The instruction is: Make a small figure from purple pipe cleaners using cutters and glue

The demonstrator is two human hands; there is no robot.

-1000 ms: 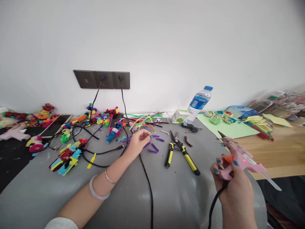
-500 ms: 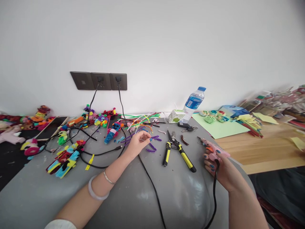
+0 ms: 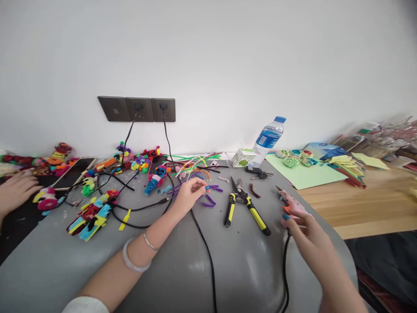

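My left hand [image 3: 191,193] hovers over the middle of the grey table with thumb and fingertips pinched together; what sits between them, if anything, is too small to make out. Purple pipe cleaners [image 3: 210,201] lie just beyond and beside those fingertips. At the right, my right hand [image 3: 308,230] is on a pink hot glue gun [image 3: 293,204], thumb and fingers around its grip. Its nozzle points away to the upper left, and a black cord [image 3: 285,265] hangs from the handle. Between my hands lie yellow-and-black pliers [image 3: 246,204] with their handles spread.
Another person's hand [image 3: 18,191] rests at the far left. Pipe-cleaner figures [image 3: 93,215] and black cables [image 3: 137,208] cover the left side. A water bottle [image 3: 269,141], a small carton [image 3: 243,157] and keys [image 3: 260,174] stand or lie at the back. Green paper [image 3: 306,174] is at right.
My right hand has shifted its hold on the glue gun, which has moved slightly right and lower. Another person's hand has come in at the far left. My left hand keeps its pinch.
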